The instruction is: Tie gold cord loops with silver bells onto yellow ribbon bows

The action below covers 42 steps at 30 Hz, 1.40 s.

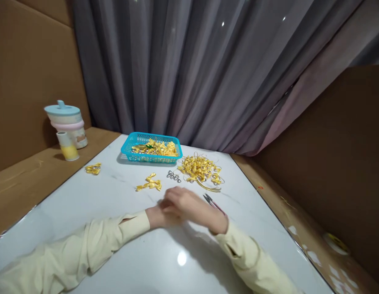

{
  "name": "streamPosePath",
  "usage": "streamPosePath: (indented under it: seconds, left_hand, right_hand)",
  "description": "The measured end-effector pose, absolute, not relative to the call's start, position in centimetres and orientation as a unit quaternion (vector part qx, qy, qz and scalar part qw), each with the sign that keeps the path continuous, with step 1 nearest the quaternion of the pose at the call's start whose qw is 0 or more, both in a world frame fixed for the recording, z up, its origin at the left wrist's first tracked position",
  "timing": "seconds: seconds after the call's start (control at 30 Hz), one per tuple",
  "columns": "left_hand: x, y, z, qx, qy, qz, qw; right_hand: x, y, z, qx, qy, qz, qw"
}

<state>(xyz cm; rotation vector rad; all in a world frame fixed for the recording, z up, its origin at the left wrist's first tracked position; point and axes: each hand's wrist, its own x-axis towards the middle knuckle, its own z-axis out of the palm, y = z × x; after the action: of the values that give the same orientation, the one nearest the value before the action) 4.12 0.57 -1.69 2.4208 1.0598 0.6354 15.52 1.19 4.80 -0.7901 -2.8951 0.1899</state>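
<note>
Over the middle of the white table, my right hand (pixel 191 205) is bent across my left hand (pixel 161 216). The right fingers are curled together and blurred; whatever may be in them is hidden. Most of my left hand, fingers included, lies behind the right. Just beyond the hands are several yellow ribbon bows (pixel 151 183) and a small group of silver beads (pixel 173 176). A heap of yellow bows with beads and gold cords (pixel 200 167) lies farther right. Close by my right wrist is a pair of small scissors (pixel 214 204), its blades pointing away.
A blue plastic basket (pixel 126 157) at the table's far edge holds yellow bows and beads. One beaded bow (pixel 93 168) lies at left. On the left cardboard ledge stand a lidded cup (pixel 66 122) and a yellow-white cylinder (pixel 68 148). Grey curtains (pixel 164 73) hang behind; a tape roll (pixel 336 243) sits right.
</note>
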Motion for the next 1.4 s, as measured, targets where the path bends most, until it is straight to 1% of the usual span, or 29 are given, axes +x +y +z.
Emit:
streamPosePath:
  seconds: [0.07,0.13,0.23,0.43,0.53,0.7,0.83,0.87,0.93,1.07,1.13,1.27,1.4]
  left_hand:
    - [3.8,0.4,-1.5,0.88,0.371,0.22,0.199]
    - [3.5,0.2,-1.5,0.891,0.375,0.198,0.164]
    - [2.5,-0.3,-1.4,0.901,0.386,0.159,0.112]
    - [-0.9,-1.3,-0.7,0.923,0.35,0.123,0.105]
    - [-1.8,-1.6,-0.6,0.918,0.357,0.131,0.112]
    - [-1.9,-1.7,-0.6,0.906,0.371,0.163,0.124]
    - [-1.6,-1.8,1.6,0.888,0.374,0.233,0.128]
    - [-1.4,-1.8,2.5,0.88,0.375,0.254,0.146]
    - [-0.6,-1.8,4.8,0.863,0.37,0.27,0.215]
    - [1.3,-0.9,8.4,0.834,0.387,0.245,0.308]
    - [2.0,-0.2,9.0,0.824,0.371,0.238,0.357]
    - [2.8,0.8,8.7,0.765,0.335,0.274,0.477]
    - [2.1,0.6,9.0,0.743,0.307,0.243,0.542]
  right_hand:
    - [19.4,3.2,5.3,-0.333,-0.936,0.077,0.08]
    - [22.7,4.6,5.1,-0.393,-0.91,0.094,0.091]
    - [25.1,5.5,3.9,-0.425,-0.888,0.146,0.096]
    - [24.2,5.3,1.9,-0.456,-0.847,0.228,0.15]
    - [23.6,5.0,1.8,-0.47,-0.818,0.275,0.185]
    - [22.7,4.6,2.5,-0.448,-0.763,0.41,0.223]
    - [21.5,3.9,4.5,-0.43,-0.703,0.487,0.289]
    - [21.2,3.7,5.2,-0.426,-0.69,0.501,0.303]
    - [20.5,3.2,6.8,-0.414,-0.669,0.528,0.32]
    - [19.2,2.4,9.8,-0.371,-0.607,0.607,0.356]
    - [18.6,2.2,10.8,-0.354,-0.581,0.629,0.377]
    - [17.9,2.1,11.6,-0.343,-0.566,0.627,0.41]
    - [18.1,2.4,12.0,-0.329,-0.543,0.64,0.433]
